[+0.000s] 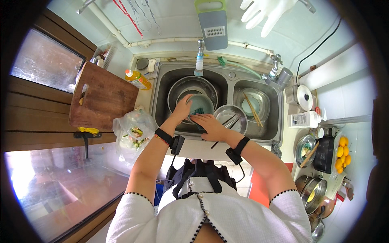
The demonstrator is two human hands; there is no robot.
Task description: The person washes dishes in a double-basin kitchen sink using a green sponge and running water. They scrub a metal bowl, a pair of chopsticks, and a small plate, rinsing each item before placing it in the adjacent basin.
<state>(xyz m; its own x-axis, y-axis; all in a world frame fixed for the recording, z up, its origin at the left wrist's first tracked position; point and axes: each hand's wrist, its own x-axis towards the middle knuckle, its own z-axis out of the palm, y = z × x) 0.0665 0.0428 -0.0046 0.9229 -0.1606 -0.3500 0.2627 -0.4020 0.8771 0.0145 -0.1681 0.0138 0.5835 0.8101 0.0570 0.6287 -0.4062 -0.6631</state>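
Observation:
My left hand (182,109) grips the left rim of a pale green bowl (205,101), which is tilted above the left sink basin. With its fingers inside the bowl, my right hand (212,125) presses a dark green scouring pad (198,111) against the inner surface. Under the bowl sits a large stainless steel basin (172,91) with another round vessel partly hidden inside it. Close to my right hand, a shallow metal dish (240,126) rests near the sink divider. Dark chopsticks (233,122) lie across that dish, and one dark stick end pokes out below my right hand.
A faucet (199,65) hangs over the left basin. The right basin holds a glass bowl (265,98) with wooden chopsticks (253,111). Left of the sink are a dish-soap bottle (138,79), a plastic bag of scraps (135,133) and a cutting board (104,97). A pump bottle (304,119) lies right.

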